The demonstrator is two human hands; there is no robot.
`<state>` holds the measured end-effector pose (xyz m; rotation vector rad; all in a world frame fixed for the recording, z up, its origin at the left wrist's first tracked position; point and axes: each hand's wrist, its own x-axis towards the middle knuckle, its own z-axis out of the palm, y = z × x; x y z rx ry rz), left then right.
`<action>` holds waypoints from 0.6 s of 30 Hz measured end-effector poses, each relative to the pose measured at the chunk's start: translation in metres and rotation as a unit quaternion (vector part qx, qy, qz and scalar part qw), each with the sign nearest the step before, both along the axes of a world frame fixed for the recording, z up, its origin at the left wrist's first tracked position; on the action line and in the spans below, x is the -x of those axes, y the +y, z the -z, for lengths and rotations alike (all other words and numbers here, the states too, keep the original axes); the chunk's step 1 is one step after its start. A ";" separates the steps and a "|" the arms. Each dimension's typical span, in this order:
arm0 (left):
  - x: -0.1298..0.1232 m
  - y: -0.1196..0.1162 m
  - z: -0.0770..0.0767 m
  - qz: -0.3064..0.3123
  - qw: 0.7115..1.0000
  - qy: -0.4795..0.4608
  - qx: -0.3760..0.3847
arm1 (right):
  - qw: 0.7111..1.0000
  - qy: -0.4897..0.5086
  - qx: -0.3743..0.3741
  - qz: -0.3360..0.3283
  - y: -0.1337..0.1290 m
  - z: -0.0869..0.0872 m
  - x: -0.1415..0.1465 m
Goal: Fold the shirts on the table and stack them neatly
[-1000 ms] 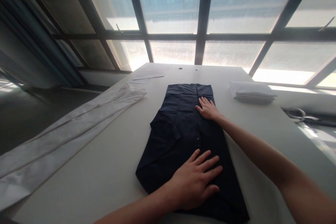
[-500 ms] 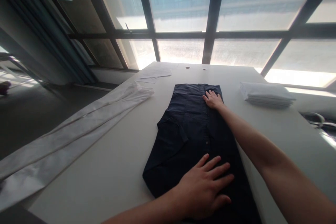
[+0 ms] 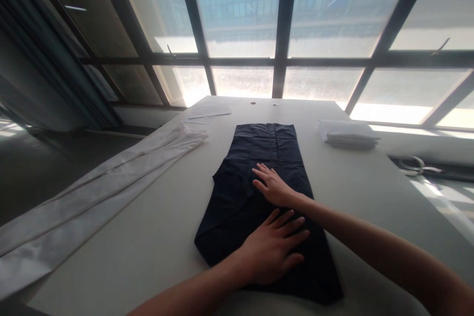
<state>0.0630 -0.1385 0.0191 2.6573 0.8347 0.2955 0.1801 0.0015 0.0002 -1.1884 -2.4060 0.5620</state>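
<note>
A dark navy garment (image 3: 259, 143), folded lengthwise with a row of buttons or a placket near its upper part, lies on the white table (image 3: 148, 217). Flat on its lower part rests my left hand (image 3: 272, 249), fingers spread. My right hand (image 3: 273, 185) touches the cloth a little farther up, near the middle, its fingers stretched out toward the left. Neither hand grips anything. The garment's far edge is uncovered, and its near end shows below my left hand.
Long white cloth (image 3: 111, 177) drapes along the table's left edge. White sheets (image 3: 209, 112) lie at the far left, and a stack of folded white cloth (image 3: 348, 134) at the right. Beyond the right edge is a white looped object (image 3: 413, 165). Windows stand behind.
My right hand has moved from the garment's upper right edge down and left to its middle. My left hand remains on the lower part. The view has shifted, showing more at the right.
</note>
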 end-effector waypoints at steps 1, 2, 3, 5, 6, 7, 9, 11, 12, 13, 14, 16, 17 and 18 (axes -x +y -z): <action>0.000 0.000 0.000 0.001 1.000 0.001 -0.003 | 1.000 0.010 -0.021 -0.007 -0.006 -0.002 -0.007; 0.000 0.000 0.000 0.001 1.000 0.001 -0.004 | 0.999 0.013 -0.044 -0.002 -0.009 -0.003 -0.015; 0.000 0.000 0.000 0.001 1.000 0.003 -0.004 | 0.998 0.008 -0.062 0.015 -0.009 -0.003 -0.026; 0.000 0.001 0.001 0.003 1.000 0.006 -0.002 | 0.994 -0.023 -0.076 0.069 -0.003 0.002 -0.049; -0.001 0.001 0.001 0.004 1.000 0.006 -0.002 | 0.992 -0.045 -0.069 0.097 0.003 0.006 -0.061; -0.001 0.001 0.001 0.006 1.000 0.007 -0.003 | 0.989 -0.066 -0.058 0.122 0.009 0.010 -0.072; -0.001 0.001 0.002 0.008 1.000 0.008 -0.007 | 0.983 -0.098 -0.036 0.148 0.022 0.017 -0.090; -0.001 0.002 0.003 0.010 1.000 0.010 -0.012 | 0.981 -0.114 -0.027 0.152 0.033 0.020 -0.101; 0.000 0.002 0.003 0.011 1.000 0.011 -0.014 | 0.981 -0.118 -0.027 0.152 0.037 0.021 -0.104; 0.000 0.002 0.003 0.013 1.000 0.012 -0.015 | 0.981 -0.120 -0.028 0.152 0.040 0.021 -0.106; 0.000 0.002 0.002 0.014 1.000 0.013 -0.016 | 0.980 -0.120 -0.030 0.154 0.042 0.021 -0.106; 0.000 0.002 0.002 0.016 1.000 0.015 -0.015 | 0.980 -0.116 -0.035 0.159 0.044 0.019 -0.105; 0.001 0.002 0.002 0.017 1.000 0.016 -0.013 | 0.980 -0.112 -0.037 0.160 0.045 0.019 -0.105; 0.001 0.002 0.001 0.017 1.000 0.017 -0.010 | 0.980 -0.108 -0.039 0.162 0.046 0.019 -0.105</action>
